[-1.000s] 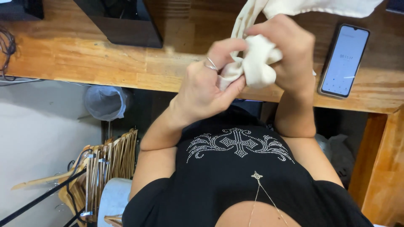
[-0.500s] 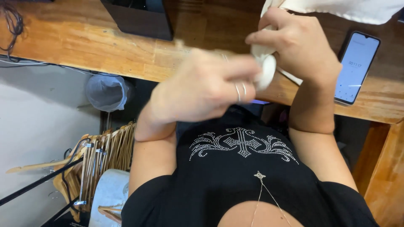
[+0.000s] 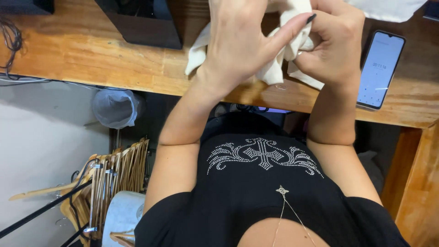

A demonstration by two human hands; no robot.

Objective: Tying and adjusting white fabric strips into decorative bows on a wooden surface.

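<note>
Left hand (image 3: 238,41) and right hand (image 3: 336,43) both gripping bunched cloth (image 3: 279,68) above tabletop (image 3: 91,50) (phone (image 3: 379,68) alongside), folding unfinished.

- Both hands meet above the wooden desk (image 3: 68,50), clutching a cream-white cloth (image 3: 274,68).
- The left hand (image 3: 240,41) covers the cloth from above, thumb stretched across the bunched fabric.
- The right hand (image 3: 336,45) pinches the cloth from the other side.
- A smartphone (image 3: 380,68) with a lit screen lies on the desk just beside the right wrist.
- Wooden hangers (image 3: 109,178) hang on a rack below the desk's edge, near a clear bin (image 3: 114,107).
</note>
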